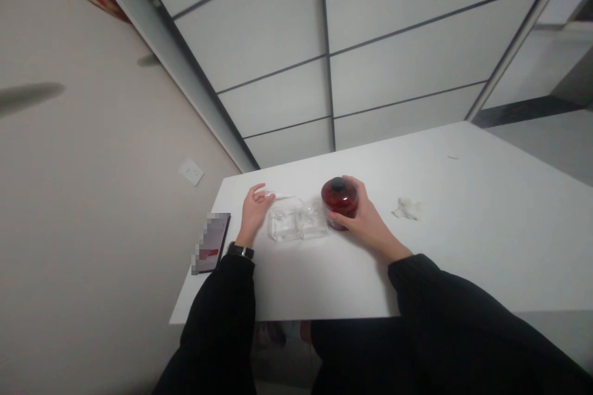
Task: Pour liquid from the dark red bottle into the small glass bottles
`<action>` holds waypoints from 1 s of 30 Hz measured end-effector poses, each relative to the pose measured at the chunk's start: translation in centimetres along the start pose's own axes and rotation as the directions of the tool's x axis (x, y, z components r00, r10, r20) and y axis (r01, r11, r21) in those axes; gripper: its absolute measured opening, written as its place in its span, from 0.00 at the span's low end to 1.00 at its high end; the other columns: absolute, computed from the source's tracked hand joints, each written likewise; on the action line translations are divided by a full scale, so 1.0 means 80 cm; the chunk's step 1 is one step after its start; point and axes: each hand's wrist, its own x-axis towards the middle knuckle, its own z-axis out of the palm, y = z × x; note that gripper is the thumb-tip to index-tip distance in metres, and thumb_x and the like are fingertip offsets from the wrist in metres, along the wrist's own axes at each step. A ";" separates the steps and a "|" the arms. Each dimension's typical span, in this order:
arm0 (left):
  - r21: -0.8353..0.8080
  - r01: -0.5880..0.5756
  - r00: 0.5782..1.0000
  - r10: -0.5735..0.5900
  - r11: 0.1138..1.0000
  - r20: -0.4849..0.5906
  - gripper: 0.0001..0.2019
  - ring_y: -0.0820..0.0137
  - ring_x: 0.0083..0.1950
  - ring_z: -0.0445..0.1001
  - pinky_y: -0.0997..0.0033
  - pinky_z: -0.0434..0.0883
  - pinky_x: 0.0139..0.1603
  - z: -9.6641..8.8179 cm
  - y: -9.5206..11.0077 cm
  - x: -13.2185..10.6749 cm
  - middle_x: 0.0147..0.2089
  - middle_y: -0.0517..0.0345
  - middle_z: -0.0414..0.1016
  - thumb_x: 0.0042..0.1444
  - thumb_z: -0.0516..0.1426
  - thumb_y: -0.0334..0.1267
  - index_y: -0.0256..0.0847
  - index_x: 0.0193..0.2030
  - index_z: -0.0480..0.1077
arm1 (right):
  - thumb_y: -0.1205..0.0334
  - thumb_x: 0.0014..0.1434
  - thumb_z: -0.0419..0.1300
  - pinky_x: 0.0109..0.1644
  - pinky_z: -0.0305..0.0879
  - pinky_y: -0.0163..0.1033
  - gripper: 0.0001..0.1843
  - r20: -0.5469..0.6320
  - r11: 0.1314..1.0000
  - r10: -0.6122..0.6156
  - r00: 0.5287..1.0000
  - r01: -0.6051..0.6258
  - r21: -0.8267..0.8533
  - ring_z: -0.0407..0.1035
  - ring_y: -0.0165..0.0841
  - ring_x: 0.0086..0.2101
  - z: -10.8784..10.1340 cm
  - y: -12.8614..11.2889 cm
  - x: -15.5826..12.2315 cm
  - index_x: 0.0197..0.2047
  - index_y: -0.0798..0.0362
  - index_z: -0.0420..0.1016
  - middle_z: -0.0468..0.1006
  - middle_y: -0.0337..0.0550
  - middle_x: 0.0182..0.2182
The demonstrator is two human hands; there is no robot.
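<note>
A dark red round jar (339, 200) with a black knob on its lid stands on the white table (463, 247). My right hand (365, 219) is wrapped round its right side. Just left of the jar sit two clear glass or plastic blocks (298, 221), side by side. My left hand (254, 210) rests on the table beside the left block, fingers curled round a small pale thing that I cannot make out. A thin clear strip (283, 198) lies just past those fingers.
A dark phone (213, 241) lies at the table's left edge, close to my left wrist. A crumpled white tissue (406, 208) lies to the right of the jar. A beige wall with a socket (191, 171) runs along the left.
</note>
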 end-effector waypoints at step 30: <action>0.319 -0.602 0.634 0.195 0.732 0.748 0.20 0.60 0.55 0.79 0.58 0.74 0.59 0.034 0.167 -0.059 0.56 0.53 0.80 0.62 0.62 0.35 0.48 0.60 0.72 | 0.44 0.51 0.74 0.69 0.64 0.61 0.50 -0.014 1.000 -0.006 1.000 0.006 -0.004 0.69 0.51 0.64 0.000 -0.010 0.003 0.69 0.46 0.55 0.69 0.57 0.66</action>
